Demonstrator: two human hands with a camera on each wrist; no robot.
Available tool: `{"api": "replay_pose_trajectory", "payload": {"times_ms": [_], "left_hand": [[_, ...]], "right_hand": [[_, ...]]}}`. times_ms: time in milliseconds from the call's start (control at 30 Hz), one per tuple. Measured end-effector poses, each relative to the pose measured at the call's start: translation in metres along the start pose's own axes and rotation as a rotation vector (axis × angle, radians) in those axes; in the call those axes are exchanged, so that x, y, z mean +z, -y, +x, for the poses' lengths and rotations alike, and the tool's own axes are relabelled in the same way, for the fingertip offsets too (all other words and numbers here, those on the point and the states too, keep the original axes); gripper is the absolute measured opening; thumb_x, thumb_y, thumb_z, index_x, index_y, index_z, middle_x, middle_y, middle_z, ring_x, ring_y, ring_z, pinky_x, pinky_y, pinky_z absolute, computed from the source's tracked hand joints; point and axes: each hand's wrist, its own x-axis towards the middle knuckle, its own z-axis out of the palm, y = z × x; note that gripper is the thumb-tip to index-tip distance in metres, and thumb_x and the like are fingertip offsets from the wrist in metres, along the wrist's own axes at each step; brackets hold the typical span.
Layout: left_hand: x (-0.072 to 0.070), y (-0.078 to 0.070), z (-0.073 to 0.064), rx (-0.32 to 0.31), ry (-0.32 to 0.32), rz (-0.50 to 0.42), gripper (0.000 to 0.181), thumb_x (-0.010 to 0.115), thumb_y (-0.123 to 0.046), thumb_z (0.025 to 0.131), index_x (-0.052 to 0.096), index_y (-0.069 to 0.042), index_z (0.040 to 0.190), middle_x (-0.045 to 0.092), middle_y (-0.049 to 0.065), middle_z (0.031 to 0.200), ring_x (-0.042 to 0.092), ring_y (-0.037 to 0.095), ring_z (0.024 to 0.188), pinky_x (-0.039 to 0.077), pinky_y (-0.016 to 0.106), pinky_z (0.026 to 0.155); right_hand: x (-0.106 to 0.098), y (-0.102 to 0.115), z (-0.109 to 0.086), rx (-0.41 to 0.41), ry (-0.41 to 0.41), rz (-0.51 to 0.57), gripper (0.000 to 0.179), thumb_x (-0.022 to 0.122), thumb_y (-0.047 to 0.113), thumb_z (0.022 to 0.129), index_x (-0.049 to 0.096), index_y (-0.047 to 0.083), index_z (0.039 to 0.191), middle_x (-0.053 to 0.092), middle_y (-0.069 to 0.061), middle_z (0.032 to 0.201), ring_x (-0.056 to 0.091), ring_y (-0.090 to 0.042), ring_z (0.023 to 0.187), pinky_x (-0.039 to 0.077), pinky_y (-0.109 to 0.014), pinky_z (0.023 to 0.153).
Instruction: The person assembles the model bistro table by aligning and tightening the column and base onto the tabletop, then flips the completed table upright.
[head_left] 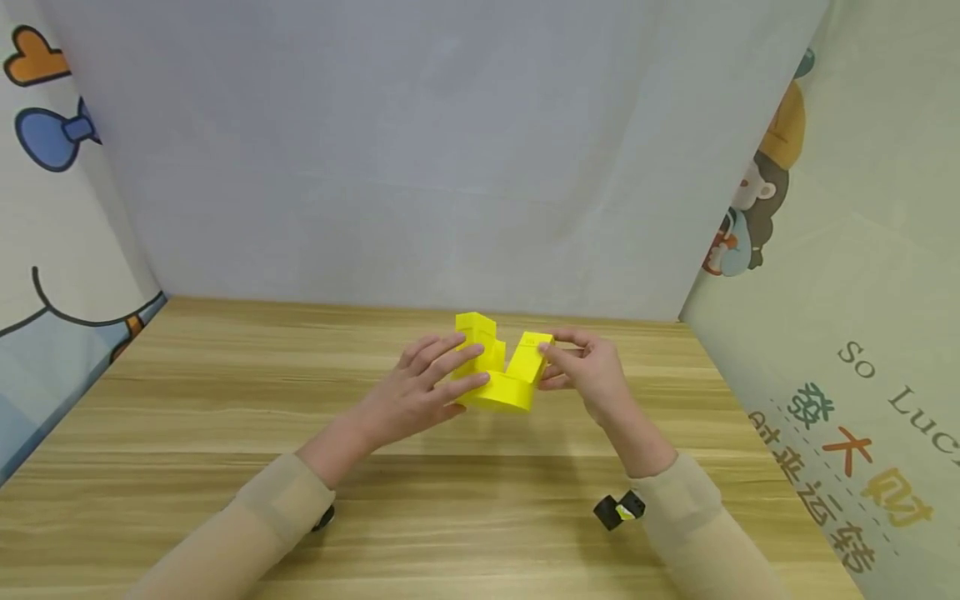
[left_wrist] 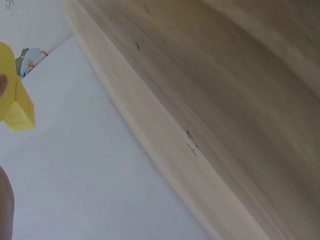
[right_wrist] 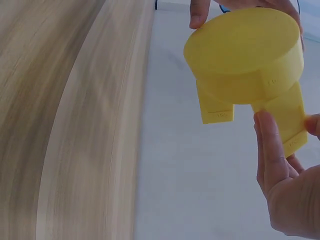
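Both hands hold a yellow piece above the wooden table. It has a short round base with rectangular uprights rising from it. My left hand grips its left side, fingers spread over the taller upright and the base, the thumb lower down. With thumb and fingers, my right hand pinches the tilted right upright. In the right wrist view the flat round underside faces the camera, and small raised marks show on the uprights. Whether the uprights are separate parts cannot be told.
The wood-grain table ends at a pale back curtain. Printed sheets with cartoon figures and lettering hang at the left and right. A small black device sits by the right cuff.
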Motion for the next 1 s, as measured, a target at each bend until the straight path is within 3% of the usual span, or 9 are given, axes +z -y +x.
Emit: {"api": "replay_pose_trajectory", "payload": {"times_ms": [100,300,467,633,833,1000], "left_hand": [[0.002,-0.002,0.001,0.004,0.009,-0.027,0.1,0.085,-0.037,0.066,0.027,-0.019,0.145,0.037,0.01,0.144,0.032,0.031,0.133,0.028,0.046,0.107],[0.003,-0.007,0.007,-0.066,-0.033,-0.104,0.08,0.084,-0.039,0.067,0.048,-0.007,0.13,0.048,0.007,0.133,0.037,0.029,0.129,0.029,0.045,0.106],[0.001,-0.009,0.014,-0.108,-0.047,-0.172,0.056,0.082,-0.032,0.071,0.058,-0.007,0.115,0.056,0.005,0.122,0.04,0.027,0.126,0.03,0.047,0.105],[-0.001,-0.012,0.017,-0.147,-0.041,-0.237,0.051,0.084,-0.025,0.069,0.059,-0.006,0.11,0.058,0.004,0.118,0.041,0.027,0.125,0.028,0.05,0.103],[-0.005,-0.011,0.017,-0.236,-0.053,-0.308,0.048,0.084,-0.019,0.069,0.06,-0.004,0.107,0.059,0.006,0.115,0.042,0.029,0.124,0.026,0.054,0.103],[-0.009,-0.004,0.017,-0.348,-0.087,-0.398,0.046,0.083,-0.014,0.07,0.059,-0.004,0.107,0.059,0.008,0.113,0.041,0.03,0.125,0.027,0.054,0.101]], "right_hand": [[0.0,0.0,0.0,0.011,0.015,0.027,0.039,0.063,0.006,0.088,0.053,-0.01,0.122,0.067,-0.017,0.094,0.067,-0.021,0.06,0.057,-0.041,0.064],[0.0,-0.002,0.0,-0.005,0.015,-0.014,0.04,0.065,0.007,0.087,0.055,-0.008,0.122,0.068,-0.022,0.097,0.068,-0.022,0.061,0.057,-0.044,0.065],[0.002,-0.004,-0.001,-0.024,0.023,-0.054,0.038,0.067,0.01,0.087,0.058,-0.005,0.12,0.066,-0.027,0.103,0.069,-0.022,0.067,0.057,-0.044,0.066],[0.004,-0.006,-0.001,-0.073,0.041,-0.113,0.038,0.068,0.018,0.088,0.059,0.002,0.121,0.065,-0.024,0.109,0.068,-0.021,0.078,0.056,-0.043,0.072],[0.003,-0.013,-0.001,-0.246,0.08,-0.237,0.044,0.066,0.019,0.089,0.053,0.006,0.129,0.055,-0.015,0.128,0.061,-0.029,0.105,0.056,-0.038,0.078],[0.008,-0.005,-0.017,-0.45,0.11,-0.358,0.051,0.065,0.004,0.088,0.046,0.004,0.135,0.045,-0.015,0.139,0.051,-0.035,0.12,0.054,-0.038,0.085]]}}
